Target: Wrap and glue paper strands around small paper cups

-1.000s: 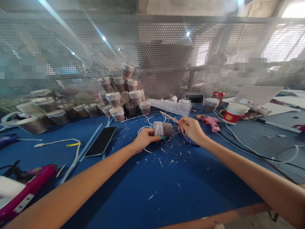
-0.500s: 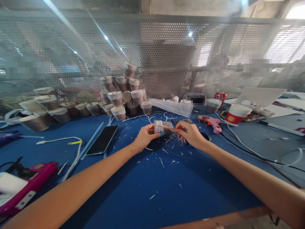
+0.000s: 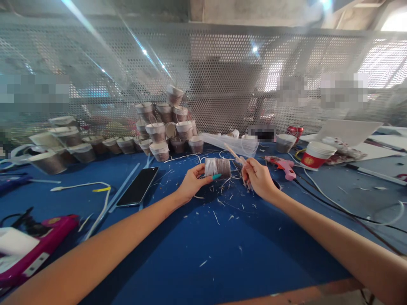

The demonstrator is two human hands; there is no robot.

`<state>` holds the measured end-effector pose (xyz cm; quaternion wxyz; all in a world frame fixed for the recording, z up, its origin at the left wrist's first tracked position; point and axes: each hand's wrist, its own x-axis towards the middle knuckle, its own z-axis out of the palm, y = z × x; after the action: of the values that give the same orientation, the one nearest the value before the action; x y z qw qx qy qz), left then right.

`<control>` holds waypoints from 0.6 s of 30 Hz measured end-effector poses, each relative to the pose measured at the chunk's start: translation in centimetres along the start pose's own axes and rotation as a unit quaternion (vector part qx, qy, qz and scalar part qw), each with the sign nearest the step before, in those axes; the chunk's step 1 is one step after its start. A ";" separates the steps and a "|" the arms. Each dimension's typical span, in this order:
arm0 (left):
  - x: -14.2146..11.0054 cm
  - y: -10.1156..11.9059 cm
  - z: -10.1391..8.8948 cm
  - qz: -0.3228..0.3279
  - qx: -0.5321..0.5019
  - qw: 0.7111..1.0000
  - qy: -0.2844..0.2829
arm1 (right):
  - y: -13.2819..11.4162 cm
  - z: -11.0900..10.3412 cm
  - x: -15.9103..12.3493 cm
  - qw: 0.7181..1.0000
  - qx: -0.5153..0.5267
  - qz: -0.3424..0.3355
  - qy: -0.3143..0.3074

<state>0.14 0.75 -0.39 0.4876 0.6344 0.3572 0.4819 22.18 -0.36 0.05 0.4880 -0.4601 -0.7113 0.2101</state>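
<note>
Your left hand (image 3: 190, 185) is closed around one end of a small cord-wrapped cup (image 3: 222, 167), which lies on its side in your grip over the middle of the blue table (image 3: 235, 254); your thumb runs along its near side, and the fingers go behind it. A whitish band covers the part of the cup nearest your left hand, while the other part is grey-brown with close turns of cord. Whether the cup's underside touches the table, you cannot tell from this angle. Your right hand (image 3: 259, 178) pinches a thin wooden stick (image 3: 234, 153) between thumb and fingers, its free tip slanting up and away to the left, apart from the cup. Pale scraps (image 3: 216, 217) are strewn on the table in front of the cup. Just beyond your right hand, to its right, lies a pink glue gun (image 3: 284, 166) with a dark cord trailing off, and past that stands a nested stack of red-and-white paper cups (image 3: 313, 160). To the left of your left hand lies a dark-screened smartphone (image 3: 138, 187), and behind it a pile of wrapped cups (image 3: 157, 132) rises in tiers before a perforated metal screen (image 3: 219, 76). A magenta power strip (image 3: 41, 252) sits near your left forearm, at the table's left.
</note>
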 end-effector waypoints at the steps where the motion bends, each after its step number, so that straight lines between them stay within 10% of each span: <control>1: 0.0 0.1 0.0 -0.007 -0.004 1.000 -0.010 | 0.0 0.1 0.0 1.000 0.018 0.016 0.013; 9: 0.3 1.4 0.1 0.002 0.081 0.994 -0.076 | 0.2 1.0 0.4 0.979 0.180 0.099 -0.005; 18: 0.8 -0.2 -0.5 0.106 0.141 0.983 0.048 | -0.6 1.9 -0.4 0.973 0.209 0.082 -0.049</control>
<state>-0.11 1.68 -0.34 0.3218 0.7069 0.3753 0.5058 20.26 -0.69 -0.52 0.5189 -0.3935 -0.6347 0.4160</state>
